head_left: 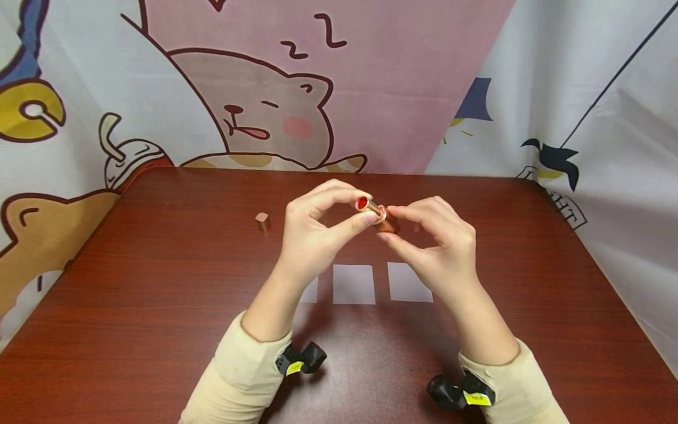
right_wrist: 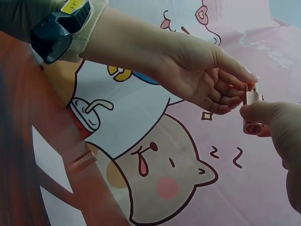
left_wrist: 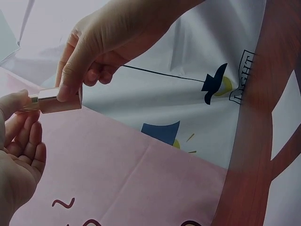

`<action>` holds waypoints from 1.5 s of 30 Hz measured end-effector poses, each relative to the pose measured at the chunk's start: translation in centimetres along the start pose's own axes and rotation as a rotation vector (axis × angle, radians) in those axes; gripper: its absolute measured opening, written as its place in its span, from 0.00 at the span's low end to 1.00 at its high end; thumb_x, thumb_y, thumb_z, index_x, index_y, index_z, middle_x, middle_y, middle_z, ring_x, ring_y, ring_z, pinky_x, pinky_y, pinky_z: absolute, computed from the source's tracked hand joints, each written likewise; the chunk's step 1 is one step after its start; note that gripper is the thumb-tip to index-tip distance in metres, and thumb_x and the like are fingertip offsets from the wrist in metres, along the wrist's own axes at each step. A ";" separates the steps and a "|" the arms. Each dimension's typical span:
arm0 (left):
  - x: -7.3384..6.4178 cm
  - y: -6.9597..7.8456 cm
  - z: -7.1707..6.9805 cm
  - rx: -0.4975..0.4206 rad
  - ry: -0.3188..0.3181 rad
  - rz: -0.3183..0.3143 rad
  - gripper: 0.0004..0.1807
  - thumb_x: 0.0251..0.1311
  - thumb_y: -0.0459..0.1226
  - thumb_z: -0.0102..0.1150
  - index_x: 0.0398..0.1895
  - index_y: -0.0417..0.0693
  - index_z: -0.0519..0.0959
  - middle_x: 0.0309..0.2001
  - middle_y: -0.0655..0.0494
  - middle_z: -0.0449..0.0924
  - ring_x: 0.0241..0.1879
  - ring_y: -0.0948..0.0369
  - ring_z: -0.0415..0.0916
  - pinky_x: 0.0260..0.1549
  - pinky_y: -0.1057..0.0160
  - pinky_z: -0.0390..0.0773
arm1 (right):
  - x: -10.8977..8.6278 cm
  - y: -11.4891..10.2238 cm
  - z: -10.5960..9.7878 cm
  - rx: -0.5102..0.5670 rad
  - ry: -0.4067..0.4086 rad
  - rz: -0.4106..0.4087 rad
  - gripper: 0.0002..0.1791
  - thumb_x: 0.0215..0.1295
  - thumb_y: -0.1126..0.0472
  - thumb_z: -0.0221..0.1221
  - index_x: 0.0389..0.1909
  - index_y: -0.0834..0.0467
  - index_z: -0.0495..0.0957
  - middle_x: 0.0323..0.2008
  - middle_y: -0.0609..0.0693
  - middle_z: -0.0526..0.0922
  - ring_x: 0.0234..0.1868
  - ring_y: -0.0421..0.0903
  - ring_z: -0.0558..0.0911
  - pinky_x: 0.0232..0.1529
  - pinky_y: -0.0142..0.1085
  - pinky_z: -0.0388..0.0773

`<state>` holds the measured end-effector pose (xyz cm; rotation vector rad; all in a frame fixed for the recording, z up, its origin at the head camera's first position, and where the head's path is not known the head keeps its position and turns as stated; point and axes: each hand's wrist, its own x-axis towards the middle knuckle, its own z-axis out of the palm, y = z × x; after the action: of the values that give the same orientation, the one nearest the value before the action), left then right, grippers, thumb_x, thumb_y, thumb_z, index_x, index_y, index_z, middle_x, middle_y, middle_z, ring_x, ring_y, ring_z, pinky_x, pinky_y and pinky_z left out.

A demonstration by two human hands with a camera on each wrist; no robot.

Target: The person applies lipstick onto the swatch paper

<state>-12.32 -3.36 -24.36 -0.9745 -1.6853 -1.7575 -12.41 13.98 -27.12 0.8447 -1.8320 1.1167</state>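
Cream sleeves (head_left: pixel 238 371) lead to both hands (head_left: pixel 313 234) (head_left: pixel 446 244) pinching a lipstick (head_left: pixel 374 208).

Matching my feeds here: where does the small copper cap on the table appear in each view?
Head: the cap, left of centre, about mid-height.
Left wrist: not in it.
Right wrist: cap at lower left.
Shared landmark: the lipstick, near centre in head, left in left wrist, right in right wrist.

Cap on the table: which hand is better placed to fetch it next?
Left hand, likely: the cap sits nearer to it, off to the left. The right hand would have to reach across. Both hold the lipstick, so the left must first let go.
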 end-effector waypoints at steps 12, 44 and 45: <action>-0.4 -1.5 -0.1 -0.023 -0.004 0.014 0.08 0.40 0.21 0.66 0.27 0.31 0.79 0.28 0.46 0.78 0.32 0.57 0.75 0.37 0.58 0.72 | -0.3 0.5 0.1 0.020 -0.026 -0.046 0.12 0.46 0.62 0.63 0.31 0.66 0.82 0.22 0.50 0.79 0.26 0.40 0.72 0.27 0.26 0.66; -0.4 -2.1 -0.4 -0.041 -0.004 0.022 0.09 0.40 0.21 0.66 0.28 0.32 0.80 0.29 0.50 0.79 0.32 0.56 0.75 0.38 0.56 0.72 | -0.2 0.8 -0.3 0.099 -0.241 -0.056 0.19 0.63 0.55 0.54 0.43 0.68 0.78 0.36 0.53 0.81 0.35 0.45 0.75 0.36 0.33 0.69; -0.4 -2.1 -0.4 -0.041 -0.004 0.020 0.09 0.40 0.21 0.66 0.28 0.32 0.80 0.29 0.50 0.79 0.32 0.56 0.75 0.38 0.56 0.72 | -0.2 0.8 -0.3 0.102 -0.245 -0.057 0.19 0.63 0.55 0.54 0.44 0.68 0.78 0.36 0.53 0.81 0.36 0.45 0.75 0.36 0.33 0.69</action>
<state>-13.74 -3.64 -25.95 -1.0097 -1.6422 -1.7847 -12.94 14.54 -27.49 1.1283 -1.9474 1.1180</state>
